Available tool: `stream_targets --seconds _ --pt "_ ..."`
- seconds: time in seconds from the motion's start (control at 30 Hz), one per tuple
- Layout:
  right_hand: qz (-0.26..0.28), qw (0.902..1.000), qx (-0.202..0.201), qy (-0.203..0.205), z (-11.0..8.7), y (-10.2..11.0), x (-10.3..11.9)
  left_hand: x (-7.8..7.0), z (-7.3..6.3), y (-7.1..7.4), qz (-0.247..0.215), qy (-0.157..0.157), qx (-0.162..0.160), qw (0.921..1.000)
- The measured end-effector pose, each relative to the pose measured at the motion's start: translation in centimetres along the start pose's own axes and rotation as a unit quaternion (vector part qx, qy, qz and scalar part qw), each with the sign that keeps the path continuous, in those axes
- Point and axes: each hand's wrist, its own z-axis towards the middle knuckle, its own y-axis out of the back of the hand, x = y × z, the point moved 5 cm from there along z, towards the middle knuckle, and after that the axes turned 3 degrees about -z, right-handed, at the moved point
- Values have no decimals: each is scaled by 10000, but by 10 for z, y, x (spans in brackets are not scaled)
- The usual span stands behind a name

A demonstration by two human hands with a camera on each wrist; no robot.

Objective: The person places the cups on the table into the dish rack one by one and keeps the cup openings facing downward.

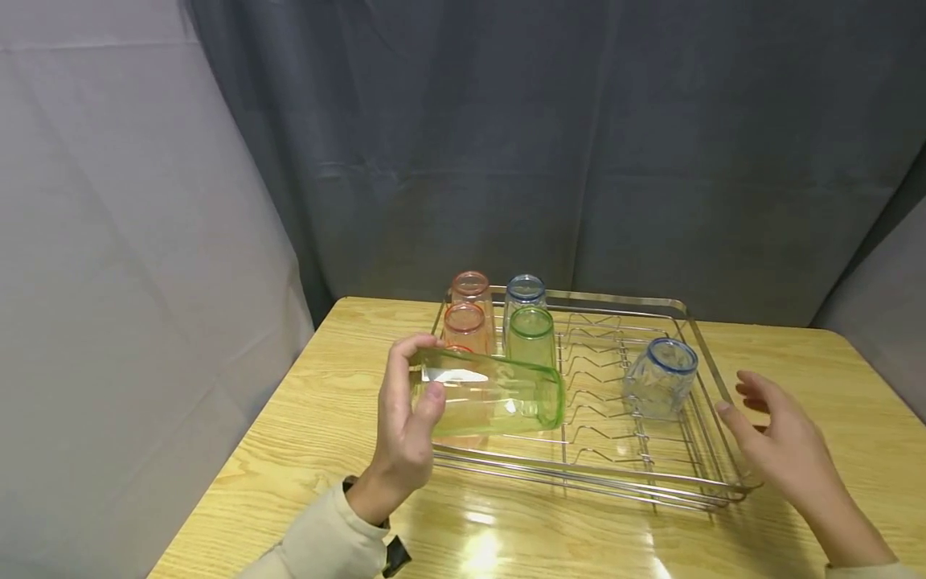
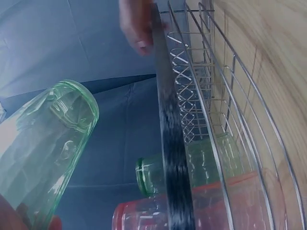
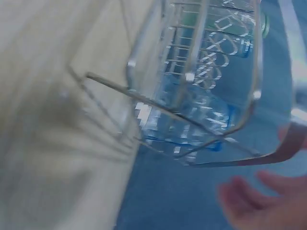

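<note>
My left hand [image 1: 405, 426] holds a tall clear green glass [image 1: 492, 394] lying nearly sideways above the front left of a wire dish rack [image 1: 615, 474]. Thumb and fingers grip its left end; in the left wrist view the glass [image 2: 45, 148] tilts beside the rack. Behind it, several glasses stand in the rack: pink ones [image 1: 465, 322] at the left, a green-rimmed one [image 1: 531, 342] and a blue-rimmed one [image 1: 526, 293]. A short blue-rimmed glass [image 1: 661, 382] is at the right. My right hand [image 1: 784, 442], holding nothing, hovers just outside the rack's right edge, fingers loosely bent.
The rack stands on a wooden table [image 1: 289, 474]. A dark grey curtain [image 1: 470, 161] hangs behind, and a pale one [image 1: 130, 281] hangs at the left. Wire dividers [image 1: 593, 394] run along the rack's middle, between the two groups of glasses.
</note>
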Motion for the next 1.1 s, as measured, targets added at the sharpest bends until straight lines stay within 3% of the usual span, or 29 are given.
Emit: stream_targets --seconds 0.03,0.1,0.17,0.27,0.33,0.47,0.57,0.73,0.97,1.1 --pt "107 9986 -507 143 -4 6 7 0 0 -2 -26 9 13 10000" --pt "584 9855 -1421 718 -10 16 28 1 0 -6 -57 2 45 10000" --pt "1024 9645 -1844 1587 -16 19 55 1 0 -10 -99 -46 54 9999" --pt "1312 9337 -1565 2942 -23 11 96 1 -2 -17 -104 -83 49 9999" --pt "1329 9260 -950 3403 -27 1 117 0 -3 -22 -112 -138 53 9998" --pt "1338 9306 103 3404 -31 -16 142 0 -4 -31 -133 -192 119 9997" --pt "1272 9345 421 3297 -33 -24 150 -1 -5 -38 -156 -268 175 9994" --pt "1267 9354 487 3265 -34 -32 157 -2 -7 -43 -115 -341 211 9991" --pt "2057 9173 532 3366 -31 -32 158 0 -5 -43 -1 -218 422 9989" --pt "1828 9249 268 3324 -31 -25 157 2 -2 -38 63 -421 523 9977"
